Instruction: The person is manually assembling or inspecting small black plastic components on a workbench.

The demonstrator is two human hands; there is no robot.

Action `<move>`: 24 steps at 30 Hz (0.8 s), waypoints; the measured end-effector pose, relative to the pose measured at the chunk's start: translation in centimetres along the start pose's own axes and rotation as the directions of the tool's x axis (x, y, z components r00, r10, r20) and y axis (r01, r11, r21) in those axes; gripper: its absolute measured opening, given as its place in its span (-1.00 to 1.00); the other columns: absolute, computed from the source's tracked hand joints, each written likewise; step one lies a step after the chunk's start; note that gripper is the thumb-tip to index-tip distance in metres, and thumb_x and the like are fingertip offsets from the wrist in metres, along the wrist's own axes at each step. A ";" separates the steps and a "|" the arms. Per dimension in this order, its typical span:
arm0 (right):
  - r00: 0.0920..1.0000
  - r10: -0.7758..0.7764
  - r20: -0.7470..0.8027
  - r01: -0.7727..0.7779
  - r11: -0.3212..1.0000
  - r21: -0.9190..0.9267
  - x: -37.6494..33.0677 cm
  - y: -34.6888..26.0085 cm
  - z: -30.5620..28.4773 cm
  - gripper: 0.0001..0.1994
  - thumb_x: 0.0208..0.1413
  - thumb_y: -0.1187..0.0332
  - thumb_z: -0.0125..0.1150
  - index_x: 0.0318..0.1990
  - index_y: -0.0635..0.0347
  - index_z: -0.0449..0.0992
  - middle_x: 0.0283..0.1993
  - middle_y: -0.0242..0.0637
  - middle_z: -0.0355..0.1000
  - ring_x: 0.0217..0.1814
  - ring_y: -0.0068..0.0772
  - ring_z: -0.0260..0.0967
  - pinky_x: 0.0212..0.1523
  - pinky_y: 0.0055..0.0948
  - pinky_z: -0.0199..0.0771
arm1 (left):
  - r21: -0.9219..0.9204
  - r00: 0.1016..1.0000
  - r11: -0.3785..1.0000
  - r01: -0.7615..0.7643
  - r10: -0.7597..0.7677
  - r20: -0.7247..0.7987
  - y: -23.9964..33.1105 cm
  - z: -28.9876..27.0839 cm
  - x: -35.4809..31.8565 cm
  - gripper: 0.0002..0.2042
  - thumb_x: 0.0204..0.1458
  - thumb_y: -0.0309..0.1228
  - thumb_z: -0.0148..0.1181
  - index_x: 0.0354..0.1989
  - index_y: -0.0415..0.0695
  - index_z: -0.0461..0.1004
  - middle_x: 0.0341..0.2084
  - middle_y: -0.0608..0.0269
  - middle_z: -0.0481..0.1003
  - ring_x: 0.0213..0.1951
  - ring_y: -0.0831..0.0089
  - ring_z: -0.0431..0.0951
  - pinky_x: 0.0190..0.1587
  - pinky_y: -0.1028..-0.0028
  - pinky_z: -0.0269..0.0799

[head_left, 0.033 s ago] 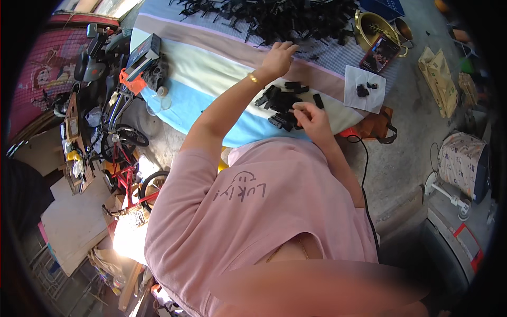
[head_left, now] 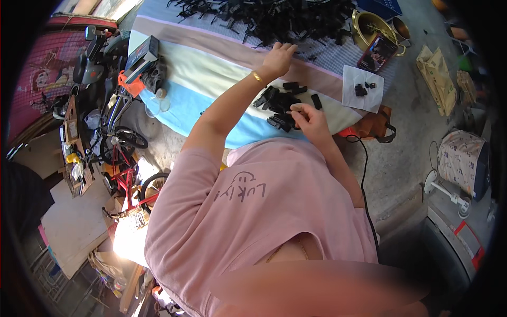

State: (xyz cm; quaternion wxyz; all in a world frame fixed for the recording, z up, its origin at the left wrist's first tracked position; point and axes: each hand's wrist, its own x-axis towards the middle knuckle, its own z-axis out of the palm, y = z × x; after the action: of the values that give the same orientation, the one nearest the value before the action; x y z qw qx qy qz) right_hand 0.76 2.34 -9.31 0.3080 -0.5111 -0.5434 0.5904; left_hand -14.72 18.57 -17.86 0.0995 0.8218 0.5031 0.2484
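Fabric of a pink shirt (head_left: 253, 211) fills the nearest part of the view, over the person's body. Just beyond it, the right hand (head_left: 312, 122) is bent at the near edge of a small heap of black pieces (head_left: 279, 100), its thumb and fingers drawn close together; whether a piece sits between them I cannot tell. One short black block (head_left: 316, 101) lies just past these fingers, apart from the heap. All of this rests on a counter (head_left: 195, 66) covered in striped cloth.

The two hands are well apart. Farther out, the left hand (head_left: 280, 58), below a gold bracelet (head_left: 257, 78), reaches palm down, fingers forward, to the near edge of a large pile of black pieces (head_left: 264, 18). Its underside is hidden, so I cannot tell whether it grips anything.

Right of the small heap, a white sheet (head_left: 372, 99) bears a few black bits (head_left: 360, 90). Beyond it, a smartphone (head_left: 378, 53) with a lit screen stands tilted in front of a brass-coloured pot (head_left: 361, 33). Farthest, a blue basket (head_left: 384, 6) sits behind the pot.
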 end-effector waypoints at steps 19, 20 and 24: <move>0.967 0.159 -0.197 -0.022 0.829 0.559 1.3 -1.1 -2.8 -0.82 0.08 0.38 0.05 -0.20 0.25 0.41 -0.58 -0.53 0.22 -0.72 -0.81 -0.03 -0.72 -0.79 -0.06 | -0.890 0.886 0.055 0.453 -0.132 0.444 9.3 -10.3 -7.1 -0.91 0.00 -0.45 0.08 -0.36 -0.18 0.37 -0.13 0.18 0.38 -0.25 0.40 0.49 -0.19 0.52 0.38; 0.970 0.164 -0.182 -0.034 0.826 0.563 1.4 -1.0 -2.6 -0.82 0.08 0.38 0.05 -0.20 0.25 0.41 -0.58 -0.53 0.22 -0.72 -0.81 -0.03 -0.72 -0.79 -0.06 | -0.808 0.807 -0.129 0.574 -0.079 0.586 9.8 -11.0 -7.6 -0.89 0.02 -0.43 0.08 -0.34 -0.18 0.36 -0.14 0.19 0.38 -0.23 0.41 0.48 -0.17 0.53 0.38; 0.987 0.109 -0.121 -0.045 0.897 0.440 0.8 -2.2 -2.5 -0.84 0.06 0.41 0.08 -0.22 0.27 0.44 -0.58 -0.57 0.22 -0.69 -0.83 -0.02 -0.70 -0.79 -0.07 | -0.738 0.763 -0.364 0.569 -0.102 0.638 10.0 -11.0 -9.2 -0.84 -0.02 -0.40 0.12 -0.31 -0.19 0.34 -0.19 0.22 0.38 -0.24 0.34 0.49 -0.14 0.55 0.38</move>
State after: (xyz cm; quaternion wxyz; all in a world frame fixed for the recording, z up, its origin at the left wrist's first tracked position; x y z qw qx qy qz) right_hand 2.42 4.33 -7.16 0.4290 -0.4913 -0.3534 0.6706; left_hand -15.94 4.78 -7.08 0.8367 0.2524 0.3217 0.3644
